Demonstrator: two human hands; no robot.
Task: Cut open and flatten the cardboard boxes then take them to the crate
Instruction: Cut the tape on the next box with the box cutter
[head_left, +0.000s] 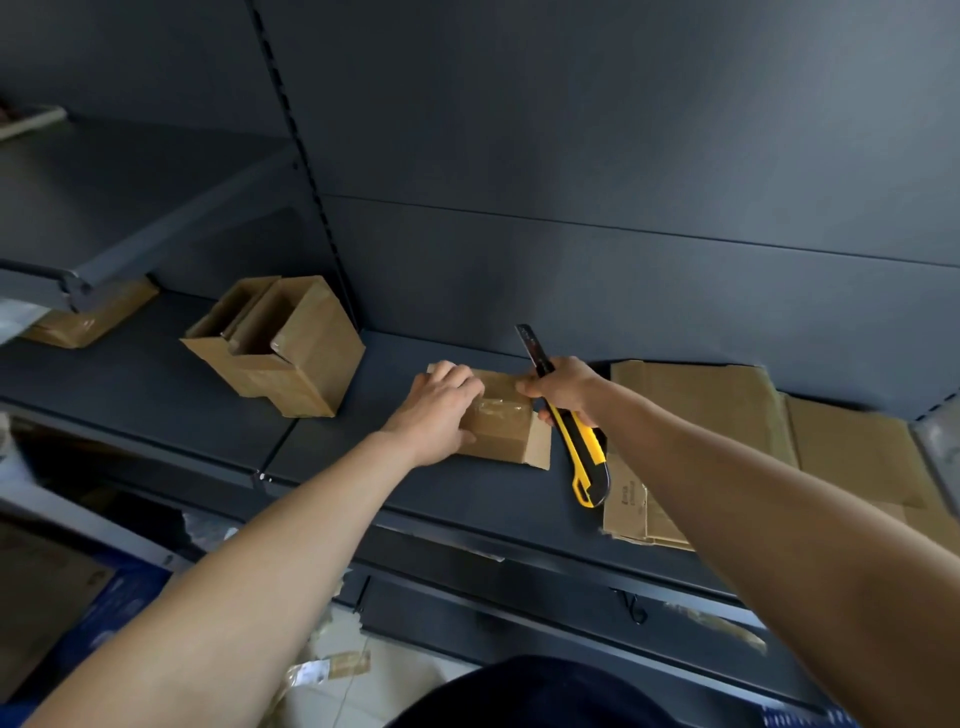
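A small taped cardboard box (506, 431) lies on the dark shelf (415, 483) in the middle of the view. My left hand (439, 410) rests flat on its left side and presses it down. My right hand (563, 389) touches the box's right top edge and grips a yellow and black utility knife (576, 447). The knife's blade end points up and away, its handle points toward me. An open cardboard box (280, 345) with smaller boxes inside stands on the shelf to the left.
Flattened cardboard sheets (737, 441) are stacked on the shelf at the right. Another flat box (88, 317) lies under the upper shelf (104, 218) at the far left. Below the shelf are scraps on the tiled floor (332, 670) and a blue crate (104, 608) at the lower left.
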